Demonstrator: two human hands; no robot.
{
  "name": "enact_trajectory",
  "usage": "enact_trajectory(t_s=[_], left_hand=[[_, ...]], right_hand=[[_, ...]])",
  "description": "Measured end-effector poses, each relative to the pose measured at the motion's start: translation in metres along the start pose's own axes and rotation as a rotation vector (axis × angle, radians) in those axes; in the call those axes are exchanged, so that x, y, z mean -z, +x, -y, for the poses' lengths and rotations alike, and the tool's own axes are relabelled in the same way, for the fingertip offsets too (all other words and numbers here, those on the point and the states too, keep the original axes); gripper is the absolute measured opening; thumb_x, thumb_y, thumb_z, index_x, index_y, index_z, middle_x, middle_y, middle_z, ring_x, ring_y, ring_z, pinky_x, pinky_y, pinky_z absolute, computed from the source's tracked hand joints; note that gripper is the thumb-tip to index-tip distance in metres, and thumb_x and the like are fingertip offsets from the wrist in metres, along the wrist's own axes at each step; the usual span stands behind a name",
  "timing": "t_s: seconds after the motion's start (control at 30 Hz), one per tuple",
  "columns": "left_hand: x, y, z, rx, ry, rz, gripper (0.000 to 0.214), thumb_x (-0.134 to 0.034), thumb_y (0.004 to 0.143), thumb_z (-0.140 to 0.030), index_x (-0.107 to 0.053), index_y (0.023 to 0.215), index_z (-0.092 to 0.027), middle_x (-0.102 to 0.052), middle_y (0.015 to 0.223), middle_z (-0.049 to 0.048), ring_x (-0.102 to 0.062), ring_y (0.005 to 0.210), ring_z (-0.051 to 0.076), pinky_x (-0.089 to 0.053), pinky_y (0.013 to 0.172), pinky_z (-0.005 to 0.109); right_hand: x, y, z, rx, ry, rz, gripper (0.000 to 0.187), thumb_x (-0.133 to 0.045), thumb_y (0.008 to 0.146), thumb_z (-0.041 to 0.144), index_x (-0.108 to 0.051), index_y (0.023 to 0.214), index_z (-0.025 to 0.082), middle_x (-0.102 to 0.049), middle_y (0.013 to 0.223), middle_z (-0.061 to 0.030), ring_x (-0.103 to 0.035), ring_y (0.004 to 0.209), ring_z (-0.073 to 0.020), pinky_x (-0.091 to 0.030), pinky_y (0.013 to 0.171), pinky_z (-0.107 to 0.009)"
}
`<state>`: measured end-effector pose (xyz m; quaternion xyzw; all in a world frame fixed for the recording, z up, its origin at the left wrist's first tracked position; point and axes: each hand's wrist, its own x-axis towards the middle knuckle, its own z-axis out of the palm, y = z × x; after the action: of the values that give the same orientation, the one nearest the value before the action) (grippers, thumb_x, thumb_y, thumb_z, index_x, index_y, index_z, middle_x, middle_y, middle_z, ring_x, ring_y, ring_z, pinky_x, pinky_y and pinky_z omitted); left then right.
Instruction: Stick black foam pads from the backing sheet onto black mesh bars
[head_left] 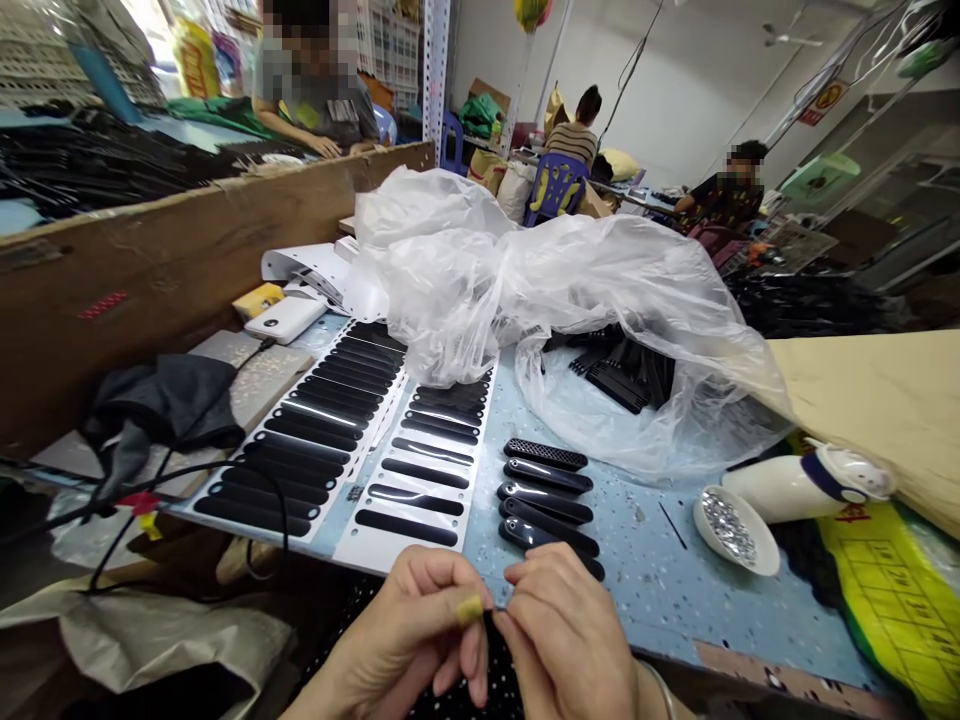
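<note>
My left hand (424, 625) and my right hand (574, 625) meet at the table's front edge, fingertips pinched together. Between them shows a sliver of something dark, mostly hidden by the fingers. Yellow tape (470, 609) wraps a digit of the left hand. Just beyond the right hand lies a row of several glossy black elongated pieces (551, 508), with a textured one (545, 454) at the far end. Left of these, a white sheet (478, 465) carries black rounded strips (405, 527); a second group of black strips (279, 488) lies further left.
A crumpled clear plastic bag (465, 270) covers the table's middle, with black slotted parts (619, 385) under it. At right are a bowl of small shiny pieces (727, 525) and a white bottle (787, 485). A power bank (285, 318) and dark cloth (169, 400) lie left. Several people sit beyond.
</note>
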<state>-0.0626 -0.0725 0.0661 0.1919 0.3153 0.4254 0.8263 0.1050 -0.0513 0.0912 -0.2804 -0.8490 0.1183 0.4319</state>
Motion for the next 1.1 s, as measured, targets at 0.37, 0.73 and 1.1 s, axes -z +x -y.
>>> enact_trajectory(t_s=[0.37, 0.73, 1.1], left_hand=[[-0.019, 0.005, 0.000, -0.133, 0.264, -0.200, 0.016, -0.079, 0.069, -0.026, -0.069, 0.070, -0.014, -0.063, 0.045, 0.0004, -0.064, 0.040, 0.015, -0.032, 0.032, 0.013], [-0.017, 0.008, -0.007, -0.176, 0.256, -0.171, 0.020, -0.079, 0.070, -0.028, -0.078, 0.086, -0.017, -0.068, 0.053, 0.0013, -0.056, 0.032, 0.008, -0.033, 0.032, 0.013], [-0.011, 0.003, -0.008, 0.084, 0.080, -0.015, 0.015, -0.080, 0.066, -0.024, -0.077, 0.077, -0.015, -0.070, 0.050, 0.0061, -0.054, 0.029, 0.007, -0.030, 0.030, 0.010]], right_hand=[[0.006, -0.002, 0.000, -0.058, -0.031, -0.021, 0.018, -0.049, 0.081, -0.003, -0.059, 0.080, 0.013, -0.060, 0.069, -0.0084, -0.057, 0.067, -0.0200, -0.046, 0.059, -0.035], [0.006, -0.002, 0.004, -0.097, -0.073, -0.027, 0.016, -0.053, 0.084, 0.000, -0.059, 0.081, 0.015, -0.060, 0.068, -0.0066, -0.059, 0.065, -0.0192, -0.048, 0.057, -0.033], [0.010, 0.002, 0.000, 0.101, -0.137, -0.003, 0.015, -0.051, 0.086, 0.001, -0.061, 0.081, 0.012, -0.060, 0.064, -0.0064, -0.059, 0.064, -0.0194, -0.050, 0.054, -0.033]])
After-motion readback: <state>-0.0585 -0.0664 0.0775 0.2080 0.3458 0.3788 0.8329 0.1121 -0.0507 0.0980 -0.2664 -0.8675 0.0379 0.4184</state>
